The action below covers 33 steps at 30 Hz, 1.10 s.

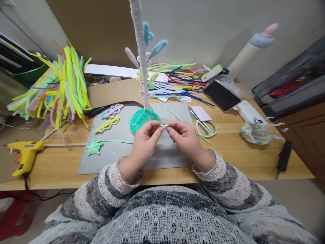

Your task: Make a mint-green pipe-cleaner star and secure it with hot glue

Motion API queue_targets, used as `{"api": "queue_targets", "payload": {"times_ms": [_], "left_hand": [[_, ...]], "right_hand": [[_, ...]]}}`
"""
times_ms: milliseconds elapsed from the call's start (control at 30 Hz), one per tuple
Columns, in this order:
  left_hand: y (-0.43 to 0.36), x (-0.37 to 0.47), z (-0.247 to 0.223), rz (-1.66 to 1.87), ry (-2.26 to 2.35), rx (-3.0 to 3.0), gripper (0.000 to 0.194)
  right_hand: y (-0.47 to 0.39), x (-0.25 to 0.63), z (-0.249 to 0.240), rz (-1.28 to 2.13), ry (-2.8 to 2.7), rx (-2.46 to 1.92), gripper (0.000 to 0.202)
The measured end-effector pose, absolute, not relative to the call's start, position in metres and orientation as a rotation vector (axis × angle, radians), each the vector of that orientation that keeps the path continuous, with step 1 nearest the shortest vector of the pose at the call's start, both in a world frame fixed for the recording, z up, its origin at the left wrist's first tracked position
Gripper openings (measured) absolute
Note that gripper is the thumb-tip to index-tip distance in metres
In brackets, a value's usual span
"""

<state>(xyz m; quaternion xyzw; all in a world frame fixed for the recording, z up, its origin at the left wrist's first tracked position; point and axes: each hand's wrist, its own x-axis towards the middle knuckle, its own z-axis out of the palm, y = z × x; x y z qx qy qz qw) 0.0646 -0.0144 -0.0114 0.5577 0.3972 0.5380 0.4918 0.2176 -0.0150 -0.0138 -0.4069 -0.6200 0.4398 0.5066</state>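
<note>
A short, bent piece of pale green pipe cleaner (164, 126) is pinched between my two hands. My left hand (146, 137) holds one end with thumb and forefinger, and my right hand (184, 137) grips the other in the same way. Just behind them stands a white wrapped post (142, 61) on a round green base (138, 121), with blue, pink and yellow loops along its side. On the grey mat (111, 162) to the left lie a green pipe cleaner star (93, 147) with a stem, a yellow zigzag piece (107, 124) and a pink-blue zigzag piece (113, 110).
A yellow glue gun (26, 154) rests at the left, below a big bundle of pipe cleaners (67, 84). Scissors (207, 128), a phone (222, 95), a fluffy pastel figure (257, 132) and a black-handled tool (284, 157) lie to the right. Loose pipe cleaners (180, 79) spread behind the post.
</note>
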Motion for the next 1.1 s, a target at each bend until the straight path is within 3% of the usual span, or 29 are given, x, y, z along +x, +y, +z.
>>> {"api": "queue_targets", "payload": {"times_ms": [800,1100], "left_hand": [[-0.017,0.062,-0.011,1.372,1.074,1.632,0.004],[-0.019,0.064,-0.010,1.388,1.008,1.549,0.001]], "right_hand": [[-0.017,0.216,-0.016,1.237,-1.404,-0.968,0.025],[-0.021,0.211,-0.007,1.069,-1.421,-0.969,0.023]]}}
